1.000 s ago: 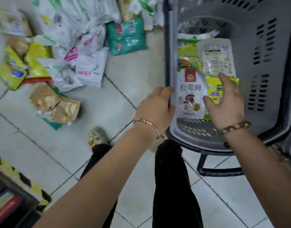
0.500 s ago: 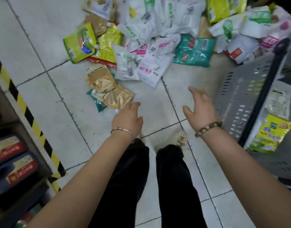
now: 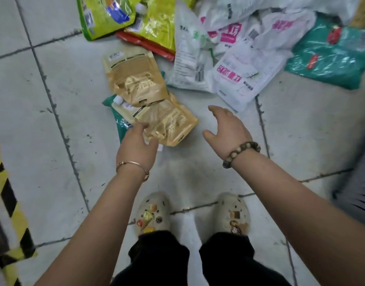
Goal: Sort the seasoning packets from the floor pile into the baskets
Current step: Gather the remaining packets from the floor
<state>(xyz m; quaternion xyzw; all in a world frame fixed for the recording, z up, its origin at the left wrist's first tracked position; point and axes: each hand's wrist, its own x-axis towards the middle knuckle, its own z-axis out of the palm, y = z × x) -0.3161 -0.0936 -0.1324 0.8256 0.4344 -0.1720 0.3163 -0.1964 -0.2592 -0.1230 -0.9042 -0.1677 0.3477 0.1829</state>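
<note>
Lying by the hands (image 3: pixel 136 148) (image 3: pixel 227 129) — gold pouches (image 3: pixel 167 122).

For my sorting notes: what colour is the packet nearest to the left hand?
Shiny gold. The packet lies by the left hand, best seen in the head view.

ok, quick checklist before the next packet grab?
1. Hands free: ok. The left hand and right hand hold nothing.
2. Target in reach: ok. The left hand's fingers touch the near gold pouch at its edge.
3. Target lies free: not ok. The far gold pouch overlaps its top edge, and a teal packet lies under it.
4. Grip closed: not ok. The fingers are not yet curled round the pouch.
5. Drop spot ready: cannot tell. Only a blurred side of the grey basket shows at right.
</note>
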